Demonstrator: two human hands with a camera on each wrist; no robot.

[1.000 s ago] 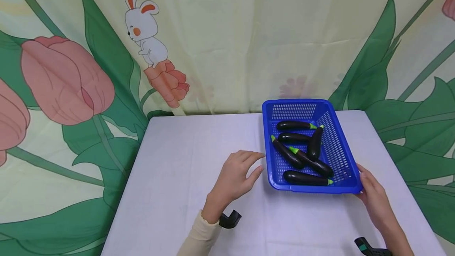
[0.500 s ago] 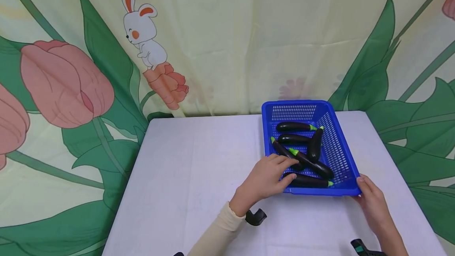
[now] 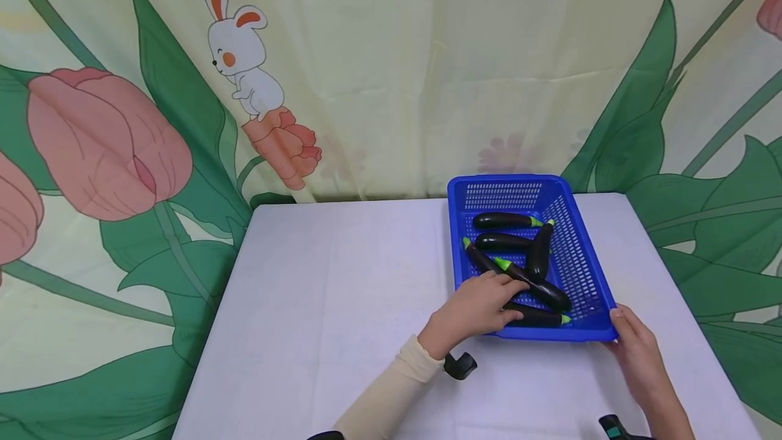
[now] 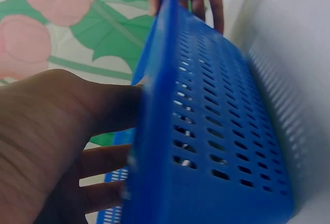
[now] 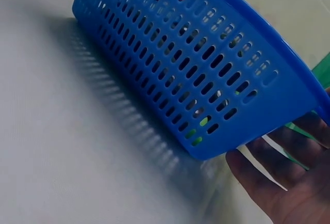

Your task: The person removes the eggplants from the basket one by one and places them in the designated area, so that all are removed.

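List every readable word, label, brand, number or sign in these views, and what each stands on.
None readable in any view.
Blue basket: no lettering visible.
Eggplants: no stickers or labels visible.
Backdrop: pictures only, such as a rabbit.
Black device at the left wrist: too small to tell whether it is marked.

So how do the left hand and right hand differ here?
The left hand is over the eggplants, inside the blue basket's rim; the right hand stays outside, at the near right corner.
The left hand has fingers and thumb apart; the right hand grips the basket.
A cream sleeve ends at the left hand's wrist; the right hand's forearm is bare where visible.
Shared: a black device shows near each wrist.
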